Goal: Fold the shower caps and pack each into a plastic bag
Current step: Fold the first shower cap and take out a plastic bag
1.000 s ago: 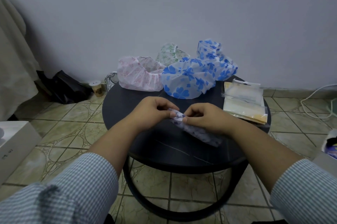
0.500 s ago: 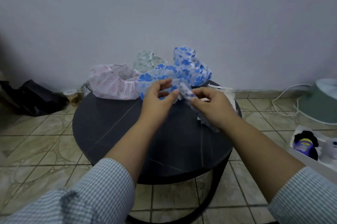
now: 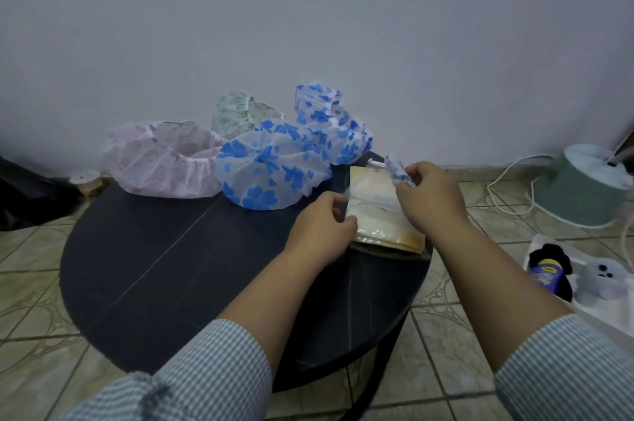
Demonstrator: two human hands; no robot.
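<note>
Right hand (image 3: 430, 196) grips the folded blue-flower plastic shower cap (image 3: 396, 171), rolled into a narrow bundle, fingers curled round its lower part. The bundle hangs above the far end of the stack of clear plastic bags with yellowish inserts (image 3: 384, 214), which lies at the right edge of the round dark table (image 3: 164, 266).

Left hand (image 3: 320, 230) is at the stack's left edge, fingers curled; it looks to be pinching the top bag, prob. to peel it off or open it, but the contact is blurred, can't tell for sure.

Handling, my guess: cap is v. light, thin, soft, slick film w/ elastic rim, so it wants to spring open. Best held mid-bundle w/ firm pinch, as now. Bags are flimsy, slippery, cling together; take by one edge or the mouth.

Bundle's long axis runs tilted, free tip pointing up and away-left toward the wall, other end buried in the palm. Bag stack's long side runs roughly near-to-far.

Four unfolded caps wait at the table's back: pink (image 3: 161, 160), green-print (image 3: 243, 113), two blue-flower (image 3: 271, 168) (image 3: 329, 122).
</note>
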